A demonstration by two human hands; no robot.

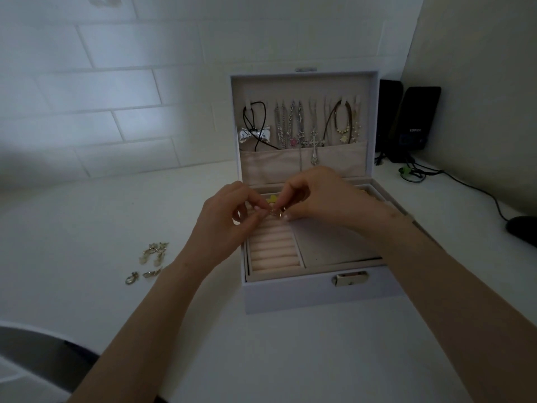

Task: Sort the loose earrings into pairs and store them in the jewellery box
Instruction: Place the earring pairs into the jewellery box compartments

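Pale, smooth, rectangular jewellery box [319, 289] open on a matte white table [87, 216], lid [305, 82] upright near a glossy white tiled wall [101, 97]. Inside the lid, beige velvety lining with a soft pocket along the bottom. Hanging from its hooks, necklaces [302, 123]: dark cords, silver chains, a cross, a white bow. In the tray's near-left compartment, soft pink padded rolls [273, 248] in ridged rows. To their right, a flat beige compartment. On the front wall, a small shiny metal clasp [350, 279].

Above the far end of the rolls, left hand [223, 216] and right hand [325, 196] meeting fingertip to fingertip. Both pinching a small gold earring [276, 213] between thumb and forefinger, other fingers curled loosely inward. Too small to tell whether one piece or two. Just behind the fingertips, something small and yellow [272, 198] in the tray.

Left of the box and well apart from it, loose earrings [151, 260] on the table. Gold and glinting, some with pale drop shapes, clustered beside the left forearm.

Right of the box, two black speakers [412, 120] by the wall. Farther right, a black mouse [523, 228] at the edge.
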